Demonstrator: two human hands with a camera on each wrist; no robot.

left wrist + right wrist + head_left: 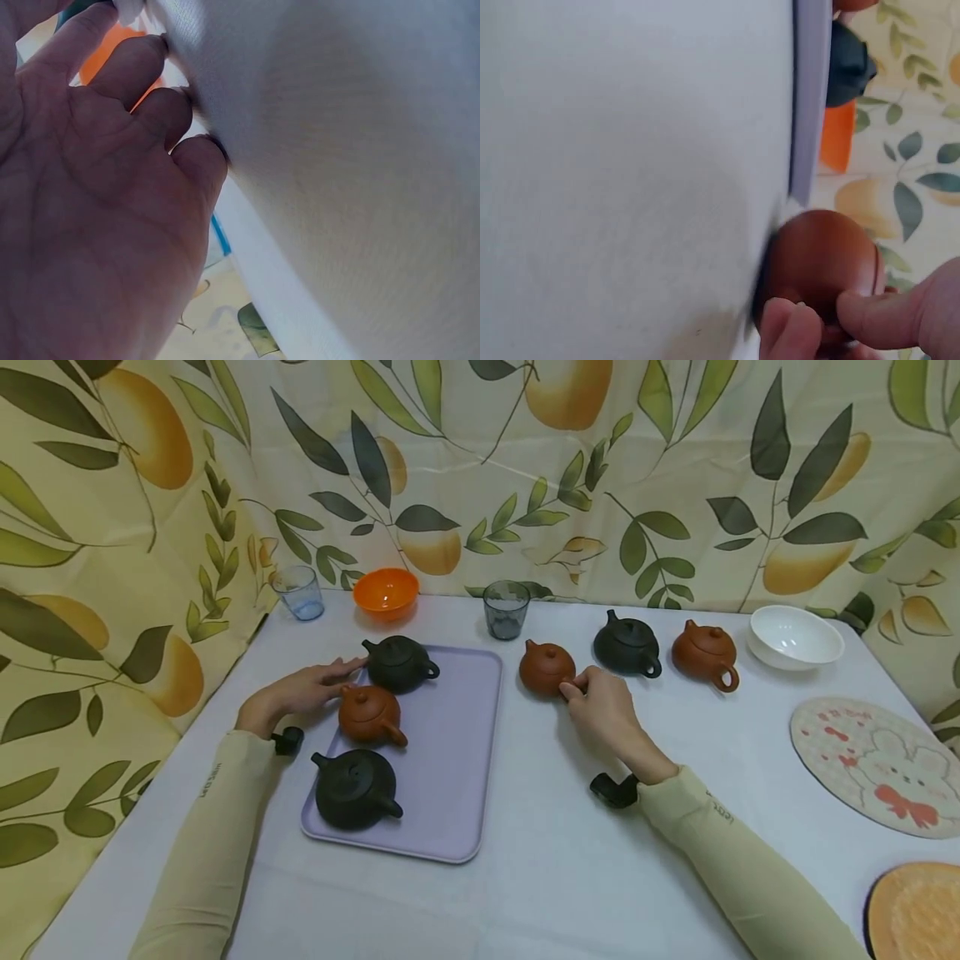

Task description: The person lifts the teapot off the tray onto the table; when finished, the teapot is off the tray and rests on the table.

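My right hand (pixel 602 703) pinches the handle of a reddish-brown teapot (pixel 547 667) on the table, right of a lilac tray (pixel 450 777). In the right wrist view, thumb and fingers close at the handle side of that teapot (pixel 821 259), its round body low over the cloth. At the tray's upper left edge, my left hand (pixel 311 687) lies with fingers extended beside a black teapot (pixel 399 663); its fingertips touch the white cloth in the left wrist view. Below stand a brown teapot (pixel 367 713) and another black teapot (pixel 352 788), both on the tray.
Right of my right hand stand a black teapot (pixel 627 644) and a brown teapot (pixel 703 652), then a white bowl (pixel 795 637). A blue glass (pixel 300 593), orange bowl (pixel 386 593) and grey glass (pixel 506 610) line the back. A rabbit mat (pixel 862 768) lies at right.
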